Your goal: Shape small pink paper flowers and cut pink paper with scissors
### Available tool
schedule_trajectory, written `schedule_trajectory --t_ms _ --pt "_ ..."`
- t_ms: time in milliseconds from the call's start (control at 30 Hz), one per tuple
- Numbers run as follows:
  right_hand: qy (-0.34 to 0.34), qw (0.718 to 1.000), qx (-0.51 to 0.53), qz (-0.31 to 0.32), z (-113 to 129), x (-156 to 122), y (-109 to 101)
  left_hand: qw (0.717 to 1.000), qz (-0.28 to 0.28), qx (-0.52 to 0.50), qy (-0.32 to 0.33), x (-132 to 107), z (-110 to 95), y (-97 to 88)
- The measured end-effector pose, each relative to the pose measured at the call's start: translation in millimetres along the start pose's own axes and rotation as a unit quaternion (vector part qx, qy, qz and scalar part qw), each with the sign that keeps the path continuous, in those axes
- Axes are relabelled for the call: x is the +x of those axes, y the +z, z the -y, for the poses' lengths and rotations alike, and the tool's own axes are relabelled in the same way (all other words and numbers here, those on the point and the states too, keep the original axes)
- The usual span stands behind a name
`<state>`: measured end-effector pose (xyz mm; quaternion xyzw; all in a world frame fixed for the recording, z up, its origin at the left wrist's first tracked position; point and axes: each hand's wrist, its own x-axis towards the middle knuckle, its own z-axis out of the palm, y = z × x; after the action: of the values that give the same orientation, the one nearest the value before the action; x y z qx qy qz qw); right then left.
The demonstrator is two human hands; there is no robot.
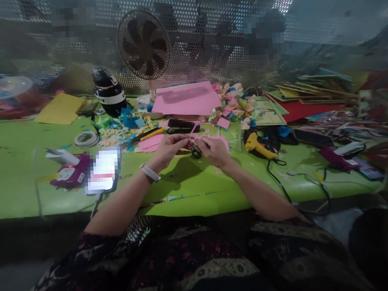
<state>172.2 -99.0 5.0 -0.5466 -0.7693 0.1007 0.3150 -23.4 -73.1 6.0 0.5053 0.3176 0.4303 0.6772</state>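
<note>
Both my hands meet above the green table (pixel 28 182), just past its middle. My left hand (pixel 169 150), with a white watch band on the wrist, has its fingers pinched on a small pink paper strip (pixel 193 140). My right hand (pixel 214 151) is closed on the other end of that strip. Black scissors (pixel 196 153) lie on the table right under the hands. Cut pink paper pieces (pixel 150 143) lie just behind my left hand.
A phone (pixel 102 171) and a purple device (pixel 69 173) lie left. A yellow glue gun (pixel 260 146) with its black cable sits right. Behind are a pink sheet (pixel 187 98), a small fan (pixel 143 44), a black bottle (pixel 109 94), tape roll (pixel 86 139), paper scraps and stacked coloured sheets (pixel 303 102).
</note>
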Motion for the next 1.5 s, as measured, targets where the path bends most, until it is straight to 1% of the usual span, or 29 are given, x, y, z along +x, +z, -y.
schedule_trajectory --t_ms 133,267,467,667,867,1067,1167,1267,1400,1500 --pt "0.002 1.0 0.028 0.005 0.2 0.7 -4.4 1.0 0.017 -0.002 -0.003 -2.5 -2.7 1.5" --pt "0.003 0.997 0.072 0.012 2.5 1.0 -5.1 1.0 0.0 0.013 0.019 -4.4 -3.4 4.8" --pt "0.004 0.995 0.094 0.017 6.6 0.4 -5.7 0.997 -0.024 0.056 0.046 -5.8 -3.5 6.9" --pt "0.012 0.992 0.123 0.032 7.3 -0.2 -5.8 0.995 -0.027 0.066 0.068 -5.8 -2.3 6.8" --pt "0.002 0.988 0.149 0.036 4.8 -1.2 -3.7 0.993 -0.033 0.074 0.084 -6.1 -1.9 8.6" --pt "0.009 0.978 0.201 0.055 8.6 -4.5 -3.5 0.992 -0.036 0.09 0.084 -7.8 -4.9 9.3" --pt "0.029 0.972 0.223 0.063 10.0 -6.3 -1.6 0.989 -0.041 0.093 0.106 -6.9 -4.9 9.4" --pt "0.046 0.966 0.246 0.06 9.9 -7.2 2.2 0.984 -0.058 0.093 0.14 -4.9 -1.7 10.5" --pt "0.043 0.964 0.256 0.053 8.9 -6.8 6.3 0.979 -0.066 0.101 0.166 -4.2 2.3 13.0" --pt "0.039 0.965 0.255 0.058 8.5 -6.9 6.5 0.979 -0.062 0.102 0.166 -5.5 2.5 13.7"
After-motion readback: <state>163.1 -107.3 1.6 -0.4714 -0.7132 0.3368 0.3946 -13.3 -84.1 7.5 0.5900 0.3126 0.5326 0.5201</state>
